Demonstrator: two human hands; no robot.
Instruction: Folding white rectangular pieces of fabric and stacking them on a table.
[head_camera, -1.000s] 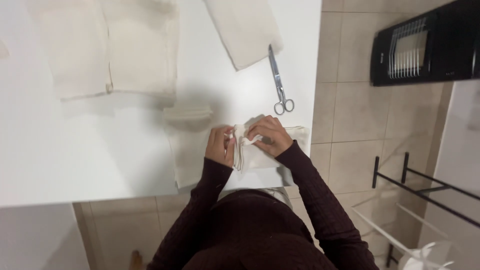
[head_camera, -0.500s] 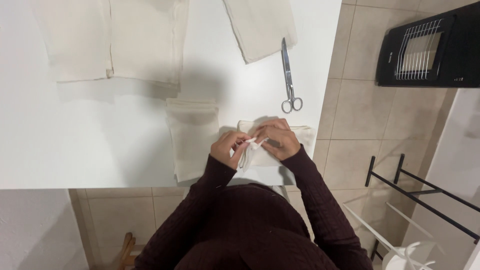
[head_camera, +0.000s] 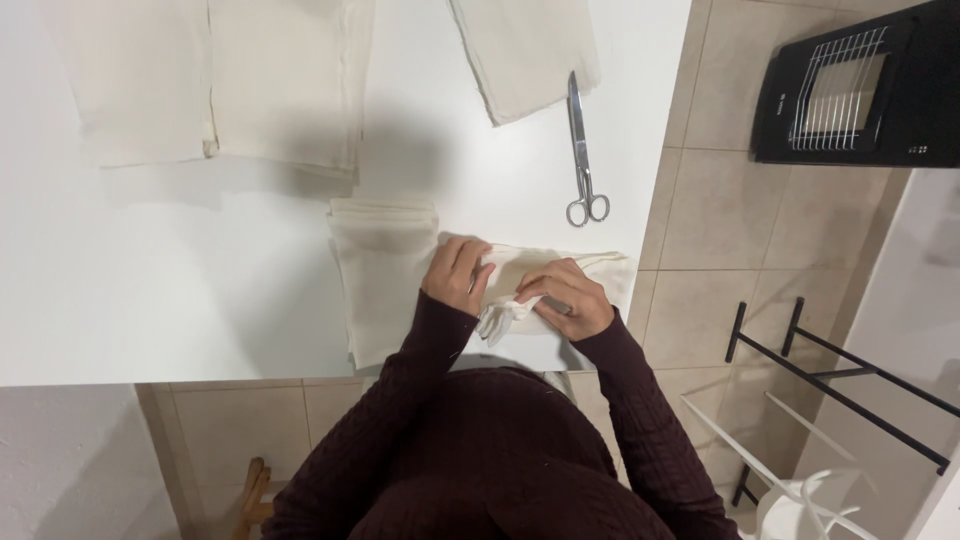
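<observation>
At lower centre of frame, my left hand (head_camera: 456, 274) lies flat on the cream cloth (head_camera: 530, 268) at the table edge (head_camera: 200, 372); my right hand (head_camera: 566, 298) pinches its bunched edge. I judge the cloth light, limp and easily creased, best gripped at corners or hems.

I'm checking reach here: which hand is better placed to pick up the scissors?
Right, probably. The right hand lies nearer the scissors, almost directly below their handles; the left hand sits farther left on the folded cloth.
</observation>
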